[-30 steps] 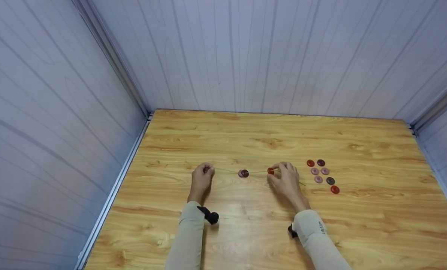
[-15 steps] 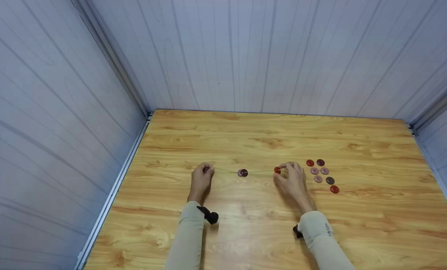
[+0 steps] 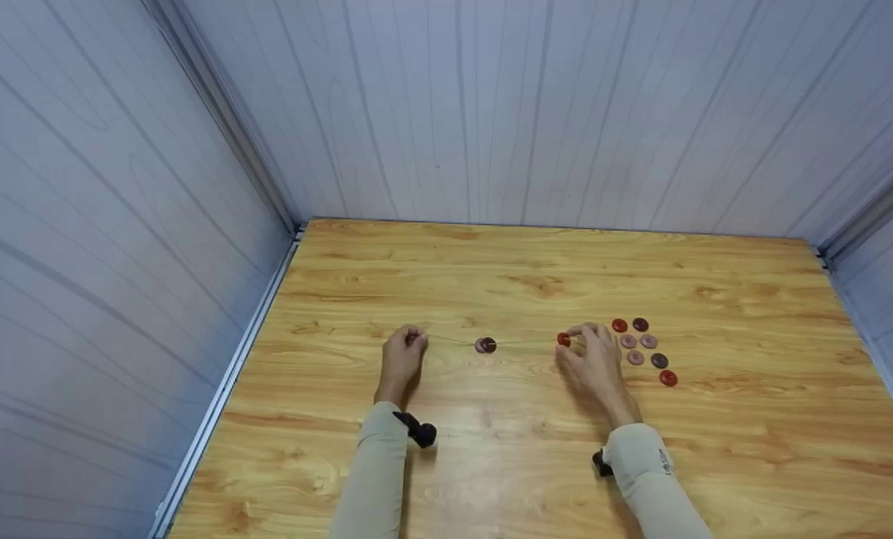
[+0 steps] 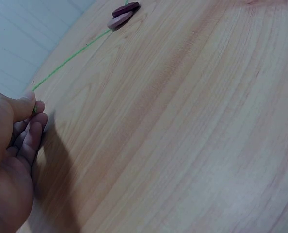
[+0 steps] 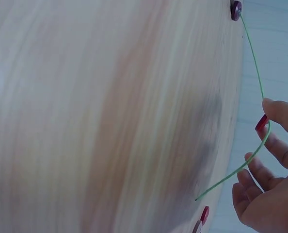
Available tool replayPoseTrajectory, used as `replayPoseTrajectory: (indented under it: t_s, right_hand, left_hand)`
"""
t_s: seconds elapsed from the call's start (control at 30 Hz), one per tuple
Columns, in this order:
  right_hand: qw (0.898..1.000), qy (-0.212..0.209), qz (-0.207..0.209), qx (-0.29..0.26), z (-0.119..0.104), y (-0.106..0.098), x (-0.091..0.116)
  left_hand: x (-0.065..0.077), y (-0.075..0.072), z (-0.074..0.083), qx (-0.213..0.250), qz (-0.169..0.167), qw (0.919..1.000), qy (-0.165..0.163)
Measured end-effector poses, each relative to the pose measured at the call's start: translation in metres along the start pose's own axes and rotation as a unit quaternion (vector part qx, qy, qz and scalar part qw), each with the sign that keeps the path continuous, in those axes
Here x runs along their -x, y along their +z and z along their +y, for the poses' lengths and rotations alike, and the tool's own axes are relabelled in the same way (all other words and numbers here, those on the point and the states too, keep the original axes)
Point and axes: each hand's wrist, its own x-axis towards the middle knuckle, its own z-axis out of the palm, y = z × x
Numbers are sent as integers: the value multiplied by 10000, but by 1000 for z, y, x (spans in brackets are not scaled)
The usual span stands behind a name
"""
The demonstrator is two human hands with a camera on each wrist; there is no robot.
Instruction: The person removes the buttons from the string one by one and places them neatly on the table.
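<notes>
My left hand (image 3: pixel 401 363) pinches one part of a thin green string (image 4: pixel 69 60) between thumb and forefinger. From there the string runs right through a pale pink button (image 4: pixel 120 20) and a dark maroon button (image 3: pixel 489 344), which overlap midway between the hands. At the right, a red button (image 3: pixel 564 339) is pinched between the thumb and forefinger of my right hand (image 3: pixel 594 363). In the right wrist view the string passes at this red button (image 5: pixel 262 123), and its free end curves below the fingers. Whether it goes through a hole is hidden by the fingers.
Several loose buttons lie right of my right hand, among them a red button (image 3: pixel 668 378), a dark grey button (image 3: pixel 659 361) and a pink button (image 3: pixel 648 341). All rest on the wooden table (image 3: pixel 446 277). Pale panel walls (image 3: pixel 461 112) stand behind and at both sides.
My right hand has moved to the right with the red button, widening its distance from the two buttons in the middle. The left hand and the loose buttons have stayed put.
</notes>
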Motion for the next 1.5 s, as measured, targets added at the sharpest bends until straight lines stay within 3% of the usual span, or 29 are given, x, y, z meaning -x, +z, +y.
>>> replayPoseTrajectory:
  t_s: [0.87, 1.17, 1.5]
  right_hand:
    - [9993, 282, 189, 154, 12, -20, 3]
    - [9995, 172, 260, -83, 18, -26, 3]
    - [9979, -102, 617, 172, 25, -29, 4]
  left_hand:
    - [1, 1, 1, 2, 26, 9999, -103]
    - [2, 1, 2, -4, 40, 10000, -38]
    - [2, 0, 1, -42, 1, 10000, -73]
